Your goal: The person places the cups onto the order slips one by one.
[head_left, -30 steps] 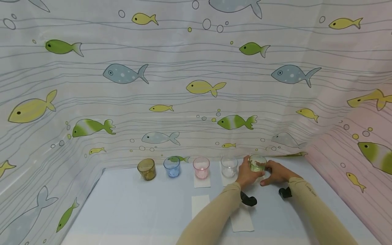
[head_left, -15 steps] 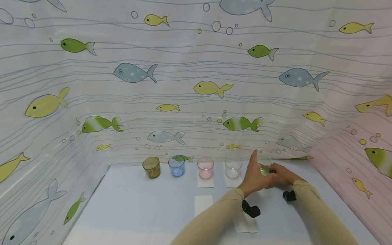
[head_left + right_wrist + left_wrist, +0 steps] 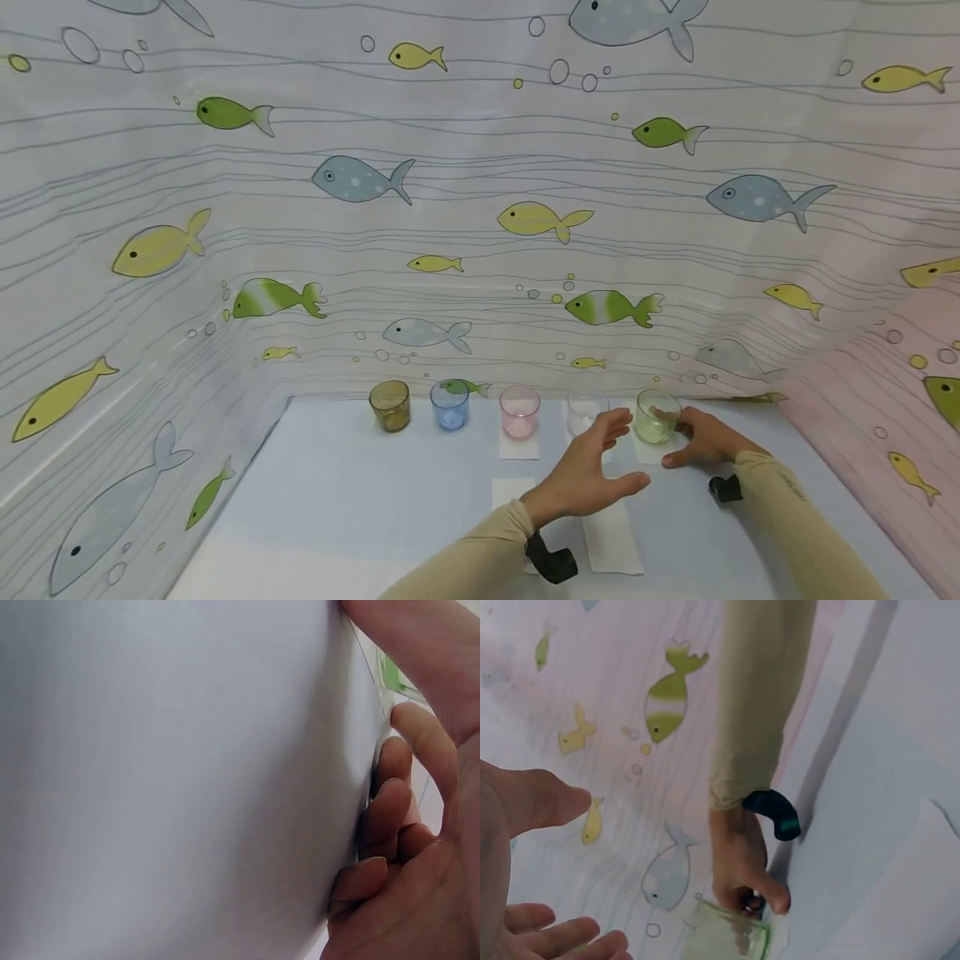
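Note:
A pale green glass (image 3: 654, 427) stands upright on a white paper strip (image 3: 647, 454) at the right end of a row of glasses. Close against its right side is my right hand (image 3: 703, 439), fingers loosely bent behind the glass and thumb low in front near the paper. The right wrist view shows those bent fingers (image 3: 386, 799) close to the table, with a bit of green glass above. My left hand (image 3: 583, 475) hovers empty in front of the clear glass (image 3: 587, 407), thumb and fingers spread apart; it partly hides that glass.
Further left in the row stand a pink glass (image 3: 520, 412) on paper, a blue glass (image 3: 450, 406) and an amber glass (image 3: 390, 407). Two more paper strips lie nearer, one (image 3: 617, 537) right and one (image 3: 512, 492) left. A fish-print curtain (image 3: 480, 275) closes off the back and sides.
My left hand has let go of the green glass and drawn back toward the left and nearer me. My right hand stays beside the glass. The head view has shifted left.

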Motion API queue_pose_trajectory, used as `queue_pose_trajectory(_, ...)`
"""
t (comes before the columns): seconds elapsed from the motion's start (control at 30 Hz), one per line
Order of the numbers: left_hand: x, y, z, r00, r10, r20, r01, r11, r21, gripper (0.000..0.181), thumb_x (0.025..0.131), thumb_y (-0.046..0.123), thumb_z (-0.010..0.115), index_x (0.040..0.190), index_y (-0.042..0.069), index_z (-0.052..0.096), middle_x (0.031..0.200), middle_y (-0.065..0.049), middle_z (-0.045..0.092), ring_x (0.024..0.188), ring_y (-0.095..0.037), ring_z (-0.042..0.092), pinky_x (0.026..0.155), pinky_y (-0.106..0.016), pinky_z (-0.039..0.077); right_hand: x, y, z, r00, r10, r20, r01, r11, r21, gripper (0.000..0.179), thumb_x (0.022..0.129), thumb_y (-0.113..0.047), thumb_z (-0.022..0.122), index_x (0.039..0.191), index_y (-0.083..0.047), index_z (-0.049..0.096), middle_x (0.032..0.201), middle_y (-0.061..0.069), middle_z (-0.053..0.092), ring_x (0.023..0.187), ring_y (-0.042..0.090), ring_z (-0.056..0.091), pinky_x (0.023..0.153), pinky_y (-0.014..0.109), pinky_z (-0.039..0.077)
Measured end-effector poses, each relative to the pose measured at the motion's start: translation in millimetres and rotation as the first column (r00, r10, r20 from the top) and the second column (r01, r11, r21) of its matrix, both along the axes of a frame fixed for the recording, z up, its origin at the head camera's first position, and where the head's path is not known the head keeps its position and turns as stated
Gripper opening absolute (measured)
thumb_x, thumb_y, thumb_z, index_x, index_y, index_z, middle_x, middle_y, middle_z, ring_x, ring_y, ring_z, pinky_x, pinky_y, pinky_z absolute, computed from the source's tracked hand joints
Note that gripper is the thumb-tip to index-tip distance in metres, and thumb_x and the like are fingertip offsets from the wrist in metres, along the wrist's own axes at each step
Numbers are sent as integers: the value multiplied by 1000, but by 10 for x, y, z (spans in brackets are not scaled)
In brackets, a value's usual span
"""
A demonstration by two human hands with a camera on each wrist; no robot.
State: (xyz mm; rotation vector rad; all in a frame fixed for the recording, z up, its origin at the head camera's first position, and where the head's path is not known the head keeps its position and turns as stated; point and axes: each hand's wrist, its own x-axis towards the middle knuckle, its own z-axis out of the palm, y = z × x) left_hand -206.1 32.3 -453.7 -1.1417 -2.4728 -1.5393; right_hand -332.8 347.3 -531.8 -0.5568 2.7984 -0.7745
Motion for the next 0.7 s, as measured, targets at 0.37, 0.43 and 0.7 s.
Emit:
queue_pose_trajectory(0.37,244,-696,-103,996,81,-21,-77,983,164,62,99,16,73,154,14,44,147,-9,64,131,-24,66,110,-39,56,25,3,67,1000,-9,-7,10,999,48,108,73,-47,97,158,-4,45,131,31,61,124,50,59,106,67,49)
queue_pose_trajectory(0.43,263,-798,-105,990,129,-49,-116,973,200,58,100,15,73,152,13,47,141,-10,67,125,-29,68,104,-41,60,27,6,73,1000,-4,-10,5,999,47,108,73,-46,97,158,-4,45,129,29,62,122,49,60,105,65,50)
queue_pose_trajectory(0.7,207,-1326,-70,950,261,-171,-206,936,287,50,97,10,76,143,9,57,125,-14,73,114,-32,70,90,-43,64,-8,-26,65,1000,-24,15,24,999,47,105,73,-46,97,150,9,51,121,23,64,111,38,61,99,58,53)
